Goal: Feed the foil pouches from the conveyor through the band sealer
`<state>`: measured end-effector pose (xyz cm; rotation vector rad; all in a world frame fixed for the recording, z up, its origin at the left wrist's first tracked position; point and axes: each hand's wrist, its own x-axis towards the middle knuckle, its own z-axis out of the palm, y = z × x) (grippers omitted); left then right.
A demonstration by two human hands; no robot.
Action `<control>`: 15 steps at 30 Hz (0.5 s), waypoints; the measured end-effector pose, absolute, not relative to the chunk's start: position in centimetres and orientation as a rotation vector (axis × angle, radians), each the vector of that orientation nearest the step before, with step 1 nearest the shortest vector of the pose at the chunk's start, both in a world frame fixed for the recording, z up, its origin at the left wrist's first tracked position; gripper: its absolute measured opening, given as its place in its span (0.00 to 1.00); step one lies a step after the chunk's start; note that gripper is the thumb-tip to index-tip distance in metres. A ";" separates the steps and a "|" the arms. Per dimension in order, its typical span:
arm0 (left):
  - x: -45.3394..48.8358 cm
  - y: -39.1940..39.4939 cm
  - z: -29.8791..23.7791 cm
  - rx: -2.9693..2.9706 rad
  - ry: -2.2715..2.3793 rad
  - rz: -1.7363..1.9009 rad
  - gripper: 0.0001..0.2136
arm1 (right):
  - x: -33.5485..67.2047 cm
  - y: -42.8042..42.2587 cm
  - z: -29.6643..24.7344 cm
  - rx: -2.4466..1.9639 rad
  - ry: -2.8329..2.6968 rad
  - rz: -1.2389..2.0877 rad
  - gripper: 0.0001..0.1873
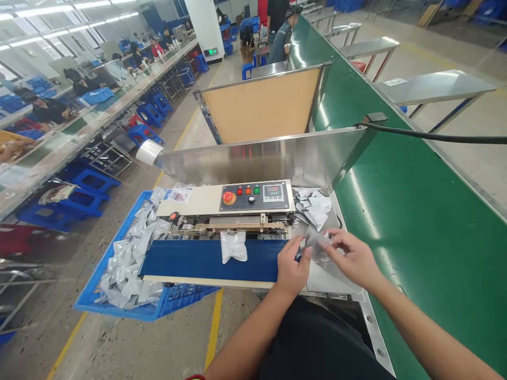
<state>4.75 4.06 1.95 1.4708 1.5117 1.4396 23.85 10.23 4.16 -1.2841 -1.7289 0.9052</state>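
Note:
A silver plastic pouch (317, 244), slightly blurred, is between my two hands at the right end of the band sealer (194, 206). My right hand (356, 258) pinches its right side with thumb and fingers. At its left edge, my left hand (292, 268) has curled fingers and thumb closed on the pouch, beside the end of the blue conveyor belt (182, 261). Another filled pouch (233, 247) hangs from the sealer's jaw line onto the belt. Just behind my right hand lies a pile of flat silver pouches (315, 208).
A blue crate (89, 298) full of pouches stands below the belt's left end. The sealer's control panel (253, 196) faces me, with a metal guard (253, 161) behind it. A green conveyor (428, 237) runs along my right, crossed by a black cable (435, 136). Other people sit at benches farther off.

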 end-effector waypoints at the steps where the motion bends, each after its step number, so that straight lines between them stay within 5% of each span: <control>1: 5.2 4.4 1.9 1.476 1.460 1.403 0.16 | 23.3 9.0 4.4 -1.254 -1.673 1.015 0.24; 6: 5.4 4.0 0.8 1.351 1.413 1.311 0.24 | 22.8 6.9 3.7 -1.360 -1.234 1.350 0.31; 15: 3.3 6.1 -2.6 0.620 1.480 1.191 0.23 | 20.9 9.9 -0.4 -1.651 -0.982 1.329 0.26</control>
